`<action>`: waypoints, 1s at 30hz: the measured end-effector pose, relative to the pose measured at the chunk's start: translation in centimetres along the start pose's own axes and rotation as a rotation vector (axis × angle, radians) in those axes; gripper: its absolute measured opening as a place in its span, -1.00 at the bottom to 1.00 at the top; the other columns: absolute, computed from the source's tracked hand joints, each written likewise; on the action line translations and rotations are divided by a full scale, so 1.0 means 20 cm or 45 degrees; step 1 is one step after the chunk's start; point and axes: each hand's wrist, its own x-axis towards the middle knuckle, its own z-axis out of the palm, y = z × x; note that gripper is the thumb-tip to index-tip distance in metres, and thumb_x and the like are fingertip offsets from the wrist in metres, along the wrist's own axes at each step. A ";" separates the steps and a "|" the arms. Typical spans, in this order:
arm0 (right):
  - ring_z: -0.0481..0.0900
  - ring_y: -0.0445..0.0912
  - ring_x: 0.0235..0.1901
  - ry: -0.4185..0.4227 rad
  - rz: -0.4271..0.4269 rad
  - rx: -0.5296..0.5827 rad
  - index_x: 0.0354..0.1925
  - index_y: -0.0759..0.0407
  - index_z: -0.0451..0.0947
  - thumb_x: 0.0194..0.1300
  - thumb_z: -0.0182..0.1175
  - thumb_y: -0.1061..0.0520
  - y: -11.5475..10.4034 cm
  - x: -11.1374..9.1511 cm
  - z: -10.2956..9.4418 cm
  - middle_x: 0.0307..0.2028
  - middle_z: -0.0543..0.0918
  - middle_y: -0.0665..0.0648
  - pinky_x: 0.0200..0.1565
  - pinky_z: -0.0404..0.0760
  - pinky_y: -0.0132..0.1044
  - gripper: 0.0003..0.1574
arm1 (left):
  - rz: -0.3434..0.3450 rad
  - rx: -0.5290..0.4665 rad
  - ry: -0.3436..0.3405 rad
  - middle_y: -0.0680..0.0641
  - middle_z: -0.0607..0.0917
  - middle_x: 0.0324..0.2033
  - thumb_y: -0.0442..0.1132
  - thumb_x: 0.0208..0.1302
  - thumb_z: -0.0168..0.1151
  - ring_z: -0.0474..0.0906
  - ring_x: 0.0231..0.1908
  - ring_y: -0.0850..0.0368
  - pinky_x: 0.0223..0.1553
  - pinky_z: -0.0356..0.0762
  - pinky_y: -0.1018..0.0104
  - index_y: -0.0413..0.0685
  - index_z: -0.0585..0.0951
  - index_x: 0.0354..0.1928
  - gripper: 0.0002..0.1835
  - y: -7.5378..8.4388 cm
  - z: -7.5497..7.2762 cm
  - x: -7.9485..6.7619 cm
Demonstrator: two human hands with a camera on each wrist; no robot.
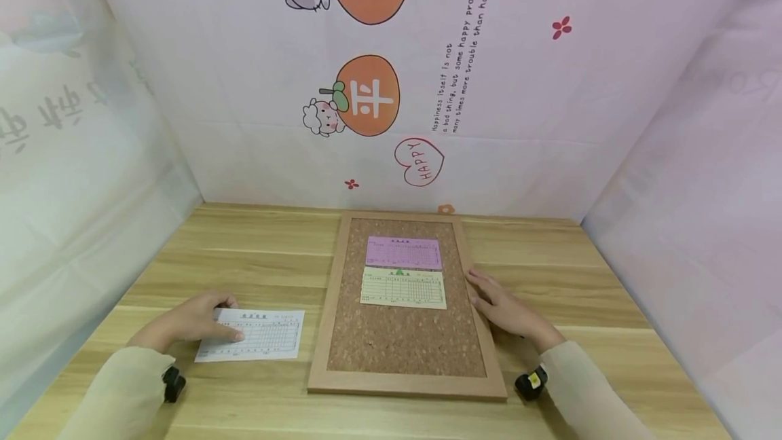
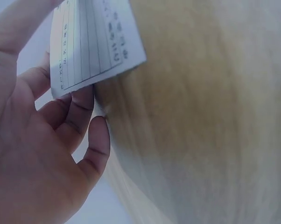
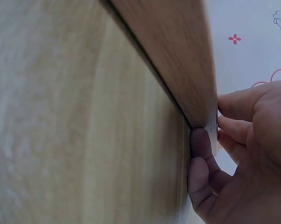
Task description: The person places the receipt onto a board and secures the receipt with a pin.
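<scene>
A white printed receipt slip [image 1: 269,335] lies at my left hand [image 1: 194,321], which pinches its left end with the thumb on top and other fingers beneath. In the left wrist view, the ruled slip [image 2: 96,44] angles out from between the fingers. To the right is a wood-framed cork board [image 1: 406,345]. On it a pink slip [image 1: 403,254] sits above a yellow slip [image 1: 403,289], with a green pushpin [image 1: 400,271] where they meet. My right hand [image 1: 507,305] rests its fingertips against the board's right edge; the right wrist view shows fingers [image 3: 201,142] touching the frame's side.
The board lies on a wood-grain table [image 1: 256,257] and reaches close to the back wall sheet [image 1: 519,121], which carries printed cartoons. White sheets [image 1: 91,121] hang at both sides. Black wrist cameras [image 1: 174,384] are strapped to both wrists.
</scene>
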 end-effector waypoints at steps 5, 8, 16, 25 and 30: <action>-0.14 0.36 0.47 -0.002 0.015 -0.001 0.54 0.33 -0.01 0.61 -0.07 0.11 0.00 0.00 0.00 0.53 -0.10 0.39 0.34 0.00 0.33 -0.29 | -0.019 -0.017 -0.003 -0.02 0.58 -0.32 -0.06 0.02 0.59 0.48 -0.33 0.06 -0.31 0.48 0.22 -0.13 0.52 -0.20 -0.53 -0.01 0.01 0.00; -0.14 0.35 0.48 -0.002 0.018 0.003 0.54 0.33 -0.01 0.61 -0.07 0.11 0.00 -0.01 0.00 0.53 -0.09 0.39 0.34 0.00 0.33 -0.29 | -0.034 -0.007 0.013 -0.02 0.60 -0.31 -0.03 0.03 0.58 0.49 -0.32 0.05 -0.29 0.48 0.16 -0.11 0.55 -0.17 -0.53 -0.01 0.01 0.00; -0.13 0.36 0.47 0.001 0.016 0.000 0.54 0.36 0.00 0.62 -0.08 0.11 0.00 -0.01 0.00 0.53 -0.09 0.41 0.34 0.00 0.33 -0.30 | -0.021 -0.024 0.014 -0.03 0.61 -0.26 -0.15 0.17 0.44 0.47 -0.29 0.06 -0.27 0.45 0.19 -0.11 0.58 -0.08 -0.65 -0.02 -0.02 -0.01; -0.13 0.36 0.47 0.003 0.015 0.005 0.54 0.35 0.00 0.62 -0.08 0.10 0.00 -0.01 0.00 0.53 -0.09 0.40 0.34 0.01 0.33 -0.29 | 0.018 -0.117 0.041 -0.07 0.59 -0.23 -0.32 0.20 0.32 0.44 -0.27 0.04 -0.30 0.42 0.25 -0.17 0.58 -0.04 -0.72 -0.04 -0.03 -0.02; -0.13 0.36 0.47 0.000 0.010 0.001 0.54 0.35 0.00 0.62 -0.08 0.11 0.00 0.00 0.00 0.53 -0.09 0.40 0.34 0.00 0.33 -0.30 | 0.003 -0.111 0.073 -0.07 0.59 -0.21 -0.29 0.23 0.31 0.43 -0.27 0.05 -0.29 0.42 0.23 -0.16 0.59 -0.02 -0.71 -0.04 -0.04 -0.04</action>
